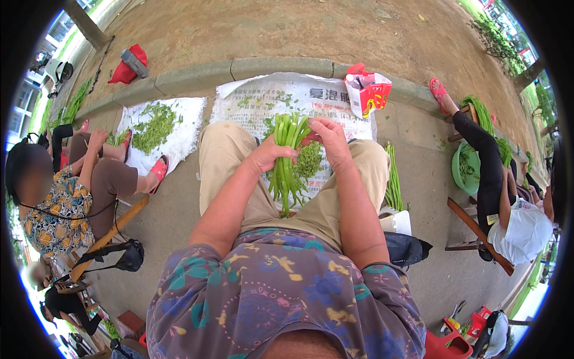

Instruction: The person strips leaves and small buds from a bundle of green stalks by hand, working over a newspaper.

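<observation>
A bunch of long green vegetable stalks point(285, 172) stands upright between my knees, its thick ends at the top. Around its upper part my left hand point(271, 154) is closed. My right hand point(327, 134) is at the bunch's upper right, thumb and fingertips together at a stalk end; whether they grip it cannot be told. Beneath both hands a printed white woven sack point(233, 107) lies flat on the ground, with a heap of small green trimmings point(309, 161) and scattered leaf bits on it. More long green stalks point(393, 179) lie on the paving beside my right knee.
A red and white bag point(367, 92) sits at the sack's upper right corner, by a stone kerb point(282, 67). Seated people are at both sides, one near a leaf-covered white sheet point(188, 116), another near a green basin point(459, 172). A black bag point(406, 249) lies by my right hip.
</observation>
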### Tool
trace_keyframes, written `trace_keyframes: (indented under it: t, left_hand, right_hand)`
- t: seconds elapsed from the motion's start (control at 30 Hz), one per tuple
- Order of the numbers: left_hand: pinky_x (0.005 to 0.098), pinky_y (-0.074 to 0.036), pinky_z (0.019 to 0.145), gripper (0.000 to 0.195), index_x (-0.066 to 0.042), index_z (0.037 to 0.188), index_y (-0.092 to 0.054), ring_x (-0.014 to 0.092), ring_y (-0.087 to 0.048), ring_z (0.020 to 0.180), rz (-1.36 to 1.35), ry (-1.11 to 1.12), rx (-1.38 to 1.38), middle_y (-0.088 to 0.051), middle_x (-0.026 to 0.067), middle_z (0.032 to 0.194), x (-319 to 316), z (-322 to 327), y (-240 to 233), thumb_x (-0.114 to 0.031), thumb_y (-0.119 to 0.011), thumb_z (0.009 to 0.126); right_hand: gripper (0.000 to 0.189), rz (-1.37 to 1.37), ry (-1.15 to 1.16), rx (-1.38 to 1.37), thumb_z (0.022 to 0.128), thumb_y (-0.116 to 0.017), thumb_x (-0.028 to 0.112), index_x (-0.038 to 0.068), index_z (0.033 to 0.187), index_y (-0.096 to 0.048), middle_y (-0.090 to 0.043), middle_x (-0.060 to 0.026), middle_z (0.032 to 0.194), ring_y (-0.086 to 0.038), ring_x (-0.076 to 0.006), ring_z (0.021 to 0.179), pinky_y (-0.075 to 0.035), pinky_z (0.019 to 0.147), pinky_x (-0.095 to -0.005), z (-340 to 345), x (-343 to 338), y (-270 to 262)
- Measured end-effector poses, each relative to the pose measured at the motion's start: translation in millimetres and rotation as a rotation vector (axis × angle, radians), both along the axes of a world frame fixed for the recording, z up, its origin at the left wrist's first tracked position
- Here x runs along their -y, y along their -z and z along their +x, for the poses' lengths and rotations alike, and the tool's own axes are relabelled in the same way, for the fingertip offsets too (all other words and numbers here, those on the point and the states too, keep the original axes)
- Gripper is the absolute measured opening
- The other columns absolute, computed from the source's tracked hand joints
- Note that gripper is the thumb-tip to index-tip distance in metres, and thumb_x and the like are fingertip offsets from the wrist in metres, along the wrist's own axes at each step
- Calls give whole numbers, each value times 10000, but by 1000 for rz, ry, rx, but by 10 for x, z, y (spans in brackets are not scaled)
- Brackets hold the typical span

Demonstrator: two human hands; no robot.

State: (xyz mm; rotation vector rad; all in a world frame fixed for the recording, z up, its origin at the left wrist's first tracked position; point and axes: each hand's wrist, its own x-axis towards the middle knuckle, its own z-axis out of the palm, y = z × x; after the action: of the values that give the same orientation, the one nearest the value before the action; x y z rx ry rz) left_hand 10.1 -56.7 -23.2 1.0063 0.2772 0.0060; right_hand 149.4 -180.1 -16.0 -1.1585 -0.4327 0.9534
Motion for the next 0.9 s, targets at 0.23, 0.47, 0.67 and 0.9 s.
trace_keyframes:
  t: [0.23, 0.47, 0.67, 0.9]
  left_hand:
    - [316, -498, 681, 560, 24, 1172, -503, 156, -553, 761, 6, -8, -29, -570, 93, 953, -8, 27, 92, -106, -656, 649]
    - [320, -504, 688, 556, 25, 1179, -493, 166, -561, 733, -31, -46, -23, -562, 79, 902, 31, 54, 117, -117, -657, 667]
    - [353, -516, 660, 401, -1, 1066, -523, 185, -583, 696, -68, -151, -57, -580, 101, 877, 15, 49, 196, -73, -640, 690]
    - [334, -519, 596, 248, -9, 934, -551, 184, -590, 643, -19, -229, -78, -586, 84, 753, -5, 29, 123, -31, -666, 715]
  right_hand:
    - [101, 20, 60, 65, 803, -646, 93, 20, 872, -651, -635, -10, 811, -565, -75, 723, -452, 682, -230, 3, 17, -9]
    - [73, -70, 236, 506, 802, -632, 73, 22, 846, -657, -642, -9, 807, -555, -64, 707, -448, 687, -229, -21, 4, 46]
    - [40, -1, 395, 969, 774, -618, 39, 11, 796, -637, -613, -11, 765, -570, -82, 683, -457, 632, -224, -50, -40, 33]
    - [92, 37, 126, 226, 786, -593, 0, 2, 873, -623, -611, 1, 799, -552, -44, 704, -453, 646, -189, -32, 35, 32]
